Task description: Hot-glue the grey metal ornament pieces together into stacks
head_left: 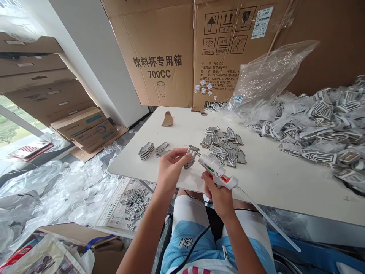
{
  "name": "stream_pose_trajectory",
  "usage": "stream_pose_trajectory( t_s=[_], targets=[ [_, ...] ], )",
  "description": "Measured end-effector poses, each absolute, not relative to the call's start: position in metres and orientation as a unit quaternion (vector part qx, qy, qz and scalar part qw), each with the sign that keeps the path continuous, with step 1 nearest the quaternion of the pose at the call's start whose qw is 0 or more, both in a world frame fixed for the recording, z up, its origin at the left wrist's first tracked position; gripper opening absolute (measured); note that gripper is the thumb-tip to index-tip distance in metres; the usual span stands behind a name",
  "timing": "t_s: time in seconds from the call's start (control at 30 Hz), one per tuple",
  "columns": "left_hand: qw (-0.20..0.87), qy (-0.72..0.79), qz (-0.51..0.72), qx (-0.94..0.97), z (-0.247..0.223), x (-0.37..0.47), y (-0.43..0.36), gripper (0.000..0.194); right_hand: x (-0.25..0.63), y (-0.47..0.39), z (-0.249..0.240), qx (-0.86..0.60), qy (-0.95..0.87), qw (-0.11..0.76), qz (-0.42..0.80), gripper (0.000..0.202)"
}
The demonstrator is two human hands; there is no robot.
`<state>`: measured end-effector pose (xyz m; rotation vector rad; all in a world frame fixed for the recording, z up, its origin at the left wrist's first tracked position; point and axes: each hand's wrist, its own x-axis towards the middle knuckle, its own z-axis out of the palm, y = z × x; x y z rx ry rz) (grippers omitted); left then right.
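Near the table's front edge, my left hand (173,163) pinches a small grey metal buckle-like piece (191,156) between thumb and fingers. My right hand (217,192) is wrapped round the handle of a white glue gun (216,170), whose nozzle points left and meets or nearly meets the piece. A long translucent glue stick (269,219) sticks out of the gun's back end. To the right of the held piece lies a loose heap of similar metal pieces (224,146). Left of my left hand stand a neat stack of them (146,151) and a smaller group (162,148).
A large pile of plastic-wrapped pieces (316,125) covers the table's right side, beside a clear plastic bag (265,76). Cardboard boxes (168,38) wall the back. A cardboard scrap (167,118) lies on the white table (134,133). Lower left, more pieces (135,205) rest on a tray.
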<state>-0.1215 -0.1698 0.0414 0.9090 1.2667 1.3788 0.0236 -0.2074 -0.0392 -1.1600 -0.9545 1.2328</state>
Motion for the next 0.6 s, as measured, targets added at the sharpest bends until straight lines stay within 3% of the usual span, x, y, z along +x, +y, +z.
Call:
stream_pose_trajectory(
  t_s=[0.6],
  targets=[
    [0.492,0.527,0.578,0.382,0.0416,-0.1207,-0.1699,0.034,0.0257,-0.2057,-0.0401,-0.504,-0.404,0.550,0.529,0.041]
  ],
)
